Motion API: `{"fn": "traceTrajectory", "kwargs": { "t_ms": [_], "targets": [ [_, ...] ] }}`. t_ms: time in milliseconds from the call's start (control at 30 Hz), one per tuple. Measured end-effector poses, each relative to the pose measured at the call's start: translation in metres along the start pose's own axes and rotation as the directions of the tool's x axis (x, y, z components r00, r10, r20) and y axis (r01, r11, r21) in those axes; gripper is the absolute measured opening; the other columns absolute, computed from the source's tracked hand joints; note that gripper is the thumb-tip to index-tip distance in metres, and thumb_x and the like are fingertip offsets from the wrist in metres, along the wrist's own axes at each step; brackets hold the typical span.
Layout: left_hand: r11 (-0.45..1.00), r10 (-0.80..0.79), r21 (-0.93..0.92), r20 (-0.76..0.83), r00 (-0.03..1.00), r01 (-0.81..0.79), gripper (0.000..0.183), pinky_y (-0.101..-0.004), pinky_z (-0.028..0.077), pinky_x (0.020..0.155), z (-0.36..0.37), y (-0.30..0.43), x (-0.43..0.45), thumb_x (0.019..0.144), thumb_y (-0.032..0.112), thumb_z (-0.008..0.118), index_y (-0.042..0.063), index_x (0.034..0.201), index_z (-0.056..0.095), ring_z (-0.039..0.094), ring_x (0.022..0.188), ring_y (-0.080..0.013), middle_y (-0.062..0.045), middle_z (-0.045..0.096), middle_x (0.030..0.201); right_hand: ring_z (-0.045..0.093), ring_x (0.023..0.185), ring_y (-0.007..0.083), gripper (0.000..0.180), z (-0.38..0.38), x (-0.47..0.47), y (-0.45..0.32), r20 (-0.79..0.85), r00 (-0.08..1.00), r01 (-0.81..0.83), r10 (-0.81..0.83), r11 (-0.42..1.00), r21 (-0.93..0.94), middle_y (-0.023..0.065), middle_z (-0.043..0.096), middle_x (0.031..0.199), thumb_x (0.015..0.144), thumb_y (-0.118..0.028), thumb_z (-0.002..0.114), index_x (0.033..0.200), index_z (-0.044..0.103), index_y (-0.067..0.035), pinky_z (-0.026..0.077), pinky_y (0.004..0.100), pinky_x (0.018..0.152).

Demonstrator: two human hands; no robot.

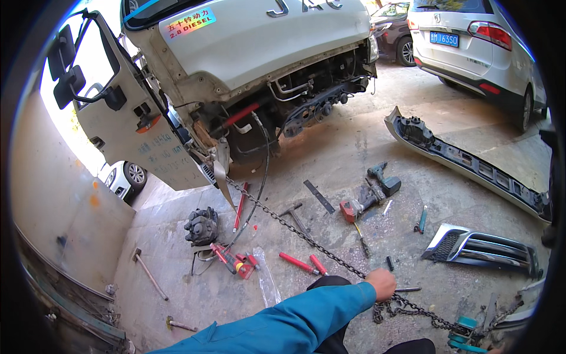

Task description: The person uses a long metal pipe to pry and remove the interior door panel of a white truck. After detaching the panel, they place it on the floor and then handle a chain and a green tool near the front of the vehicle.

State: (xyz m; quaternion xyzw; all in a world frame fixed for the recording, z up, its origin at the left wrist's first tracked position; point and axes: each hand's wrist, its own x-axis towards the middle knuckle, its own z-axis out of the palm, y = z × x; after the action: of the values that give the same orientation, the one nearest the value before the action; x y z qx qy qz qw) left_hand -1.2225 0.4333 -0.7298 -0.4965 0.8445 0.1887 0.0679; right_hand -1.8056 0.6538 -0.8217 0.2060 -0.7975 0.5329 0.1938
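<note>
My left hand (pixel 380 285) is closed in a fist around a steel chain (pixel 327 253). From it the chain runs up to the front corner of a white truck cab (pixel 265 44), by the open door (pixel 128 132). Below my fist, slack links gather on the concrete, and chain continues to a teal lever hoist (pixel 465 325). At the lower right rim only a sliver of my right hand (pixel 499 349) shows, beside the hoist's lever; its grip is hidden. A red hydraulic ram (pixel 241 116) sits in the cab's stripped front, its hose reaching a red hand pump (pixel 234 263).
Hammers (pixel 150 274), red tubes (pixel 298 263), a cordless tool (pixel 384 179) and a metal strip (pixel 319 196) lie about the floor. To the right are a chrome grille (pixel 482 250) and a detached bumper (pixel 464 166). A white car (pixel 468 44) stands behind.
</note>
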Motion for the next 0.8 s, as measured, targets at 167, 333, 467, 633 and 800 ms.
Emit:
{"fn": "traceTrajectory", "kwargs": {
  "t_ms": [167,333,467,633,800],
  "targets": [
    [0.999,-0.015,-0.033,-0.034,0.999,0.014,0.024,-0.0525,0.061,0.076,-0.001,-0.002,0.008,0.085,0.016,0.061,0.003,0.084,0.081,0.076,0.083,-0.0419,-0.024,0.077,0.089,0.064,0.087,0.0341,0.029,0.015,-0.073,-0.063,0.007,1.000,-0.006,0.006,1.000,0.002,0.0195,0.073,0.099,0.099,-0.026,0.077,0.107,0.072,0.001,0.053,0.0468,0.085],
    [1.000,-0.009,0.025,-0.032,0.999,0.009,0.023,-0.0530,0.061,0.077,0.010,-0.005,0.013,0.082,0.017,0.063,0.003,0.082,0.081,0.076,0.083,-0.0406,-0.023,0.077,0.088,0.062,0.079,0.0329,0.035,0.033,-0.053,-0.064,-0.143,0.974,0.212,-0.178,0.939,0.272,0.0190,0.071,0.094,0.094,-0.028,0.085,0.099,0.069,0.003,0.053,0.0485,0.078],
    [0.997,0.013,0.076,-0.009,1.000,-0.013,0.023,-0.0519,0.062,0.076,0.008,-0.005,0.001,0.084,0.018,0.062,0.004,0.083,0.081,0.077,0.084,-0.0402,-0.022,0.078,0.088,0.062,0.079,0.0330,0.036,0.018,-0.043,-0.065,0.015,0.998,0.055,-0.057,0.990,0.130,0.0186,0.071,0.095,0.093,-0.028,0.085,0.101,0.068,0.003,0.053,0.0484,0.078],
    [0.999,-0.026,0.050,0.063,0.998,0.022,0.023,-0.0499,0.062,0.078,-0.015,0.004,-0.004,0.086,0.017,0.064,0.007,0.090,0.084,0.078,0.090,-0.0385,-0.019,0.080,0.097,0.062,0.079,0.0332,0.037,0.009,-0.053,-0.066,0.066,0.998,0.019,-0.025,0.996,0.090,0.0180,0.071,0.097,0.093,-0.027,0.085,0.103,0.068,0.004,0.053,0.0483,0.079],
    [1.000,0.008,0.027,-0.009,1.000,-0.007,0.024,-0.0516,0.062,0.075,0.000,0.000,0.005,0.085,0.018,0.063,0.003,0.086,0.081,0.077,0.083,-0.0412,-0.023,0.078,0.092,0.062,0.079,0.0333,0.039,0.007,-0.058,-0.074,0.134,0.990,-0.047,0.038,0.997,0.065,0.0174,0.071,0.098,0.092,-0.027,0.086,0.106,0.067,0.004,0.053,0.0482,0.079]
  ]
}}
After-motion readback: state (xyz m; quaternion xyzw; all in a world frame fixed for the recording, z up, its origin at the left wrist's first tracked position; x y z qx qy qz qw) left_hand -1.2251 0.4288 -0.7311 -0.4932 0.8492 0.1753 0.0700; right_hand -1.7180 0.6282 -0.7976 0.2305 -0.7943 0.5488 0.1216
